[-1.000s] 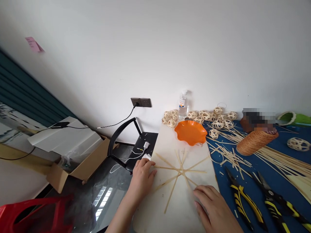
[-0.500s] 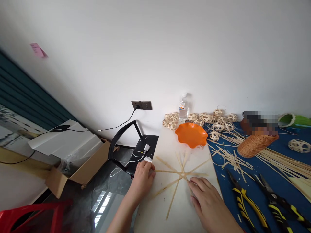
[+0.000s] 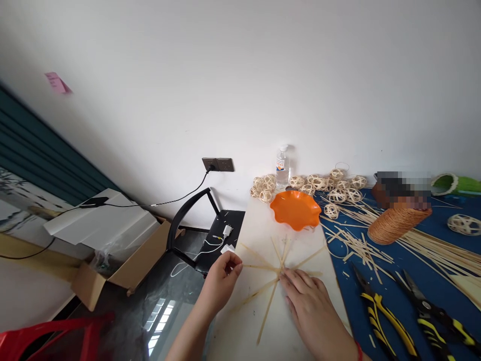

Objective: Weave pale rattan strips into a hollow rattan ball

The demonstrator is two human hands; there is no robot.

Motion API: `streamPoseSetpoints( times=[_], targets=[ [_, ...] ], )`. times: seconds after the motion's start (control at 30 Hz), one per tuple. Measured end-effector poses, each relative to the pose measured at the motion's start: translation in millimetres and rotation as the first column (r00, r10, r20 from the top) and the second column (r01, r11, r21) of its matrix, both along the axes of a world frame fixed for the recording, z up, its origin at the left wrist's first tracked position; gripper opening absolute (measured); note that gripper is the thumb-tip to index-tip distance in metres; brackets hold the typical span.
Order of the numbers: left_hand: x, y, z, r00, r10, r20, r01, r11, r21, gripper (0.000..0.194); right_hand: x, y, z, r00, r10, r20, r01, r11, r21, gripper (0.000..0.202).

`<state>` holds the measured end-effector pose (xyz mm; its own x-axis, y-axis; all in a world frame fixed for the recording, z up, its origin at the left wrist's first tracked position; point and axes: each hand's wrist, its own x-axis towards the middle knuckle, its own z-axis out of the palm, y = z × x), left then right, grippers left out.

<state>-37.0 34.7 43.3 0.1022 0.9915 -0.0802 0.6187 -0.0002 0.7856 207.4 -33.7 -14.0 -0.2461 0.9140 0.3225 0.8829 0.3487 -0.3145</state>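
Several thin bamboo strips [image 3: 267, 312] lie crossed like a star on the white tabletop [image 3: 240, 333]. My left hand [image 3: 223, 278] is at the table's left edge, its thumb and forefinger pinching the outer end of one bamboo strip [image 3: 259, 266]. Flat on the strips, just right of the crossing point, lies my right hand [image 3: 310, 306], with its fingertips touching the middle and covering part of the star. An orange wavy-rimmed dish [image 3: 295, 210] stands just beyond the strips.
Woven bamboo balls [image 3: 338, 194] and a plastic bottle [image 3: 282, 168] stand along the wall. Pliers [image 3: 379, 306], cutters [image 3: 426, 306], loose strips [image 3: 356, 245] and a cord-wrapped roll [image 3: 398, 225] lie on the blue mat at right. A black chair [image 3: 233, 223] stands at left.
My right hand has slid left and up onto the crossing of the strips. My left hand has gone from resting over the strip's end to pinching it.
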Motion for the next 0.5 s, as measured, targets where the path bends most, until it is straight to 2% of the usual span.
streamPoseSetpoints(
  times=[0.1,0.17,0.23,0.33,0.5],
  targets=[
    [8,0,-1.4,0.976,0.009,0.219,0.004,0.998,-0.061,0.018,-1,1,-0.4,1.0,-0.004,0.006,0.004,1.0,-0.014,0.042],
    [14,-1,-3.2,0.917,0.053,0.395,-0.011,0.994,-0.107,0.022,-2,1,-0.7,1.0,-0.009,0.009,0.009,1.0,-0.021,0.043],
    [20,-2,-4.9,0.859,0.096,0.503,-0.04,0.992,-0.121,0.024,-3,1,-1.1,1.0,-0.01,0.016,0.011,1.0,-0.029,0.043],
    [27,-4,-4.9,0.822,0.124,0.556,-0.075,0.991,-0.11,0.025,-3,1,-1.4,1.0,-0.013,0.021,0.014,0.999,-0.037,0.042],
    [39,-7,0.4,0.812,0.149,0.565,-0.075,0.985,-0.153,0.032,-2,2,2.1,1.0,-0.013,0.008,0.013,0.999,-0.04,0.042]
  ],
)
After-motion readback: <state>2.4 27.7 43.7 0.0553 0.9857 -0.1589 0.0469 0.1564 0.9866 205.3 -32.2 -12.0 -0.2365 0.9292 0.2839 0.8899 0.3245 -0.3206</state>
